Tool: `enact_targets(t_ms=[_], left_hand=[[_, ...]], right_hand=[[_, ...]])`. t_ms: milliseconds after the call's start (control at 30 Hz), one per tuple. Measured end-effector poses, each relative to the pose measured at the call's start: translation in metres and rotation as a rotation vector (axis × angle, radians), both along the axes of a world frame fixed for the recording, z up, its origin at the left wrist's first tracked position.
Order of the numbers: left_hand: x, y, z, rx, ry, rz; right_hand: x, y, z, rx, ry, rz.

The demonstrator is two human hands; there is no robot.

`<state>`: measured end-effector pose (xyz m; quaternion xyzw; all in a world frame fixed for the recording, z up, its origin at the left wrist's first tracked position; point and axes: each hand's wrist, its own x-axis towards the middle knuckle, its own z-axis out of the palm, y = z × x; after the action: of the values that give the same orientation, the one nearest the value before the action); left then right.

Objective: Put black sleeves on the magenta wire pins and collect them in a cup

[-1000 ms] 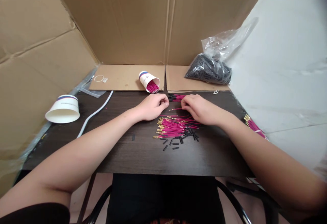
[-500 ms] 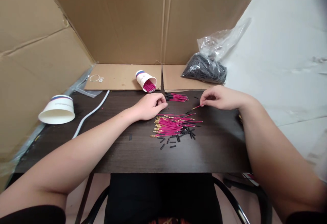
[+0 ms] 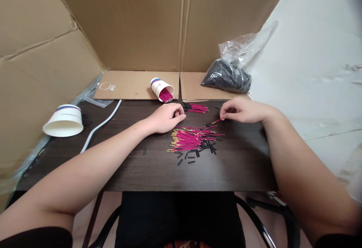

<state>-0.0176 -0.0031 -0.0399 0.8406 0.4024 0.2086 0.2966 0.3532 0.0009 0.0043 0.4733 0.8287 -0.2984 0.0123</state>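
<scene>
A single pink wire (image 3: 217, 121) with a gold tip is pinched in my right hand (image 3: 233, 110), its tip pointing left beside a small black tube. My left hand (image 3: 169, 117) rests closed on the dark table, its thumb against the curled fingers; what it holds, if anything, is hidden. Between and below the hands lies a loose pile of pink wires (image 3: 188, 138) with gold ends to the left. Short black tubes (image 3: 197, 153) are scattered at the pile's lower right. Behind my left hand sits a neat bundle of pink wires with black ends (image 3: 198, 107).
A tipped paper cup (image 3: 158, 86) full of pink wires lies on a cardboard strip (image 3: 127, 84). A clear bag of black tubes (image 3: 227, 75) stands back right. At left are another paper cup (image 3: 63, 121) and a white cable (image 3: 102, 125). Cardboard walls rise behind.
My right hand has moved slightly left and down with the pink wire. My left hand looks still.
</scene>
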Motion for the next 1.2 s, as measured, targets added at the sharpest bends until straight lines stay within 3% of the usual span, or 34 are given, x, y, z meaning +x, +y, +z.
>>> enact_targets(t_ms=[367,767,1200], left_hand=[[0.001,-0.002,0.001,-0.002,0.003,0.0],[0.0,-0.002,0.0,0.012,0.01,-0.006],[0.003,-0.004,0.001,0.048,0.031,-0.027]], right_hand=[[0.004,0.002,-0.006,0.038,0.06,0.026],[-0.01,-0.001,-0.008,0.013,0.107,0.023],[-0.039,-0.009,-0.014,0.091,0.249,0.079]])
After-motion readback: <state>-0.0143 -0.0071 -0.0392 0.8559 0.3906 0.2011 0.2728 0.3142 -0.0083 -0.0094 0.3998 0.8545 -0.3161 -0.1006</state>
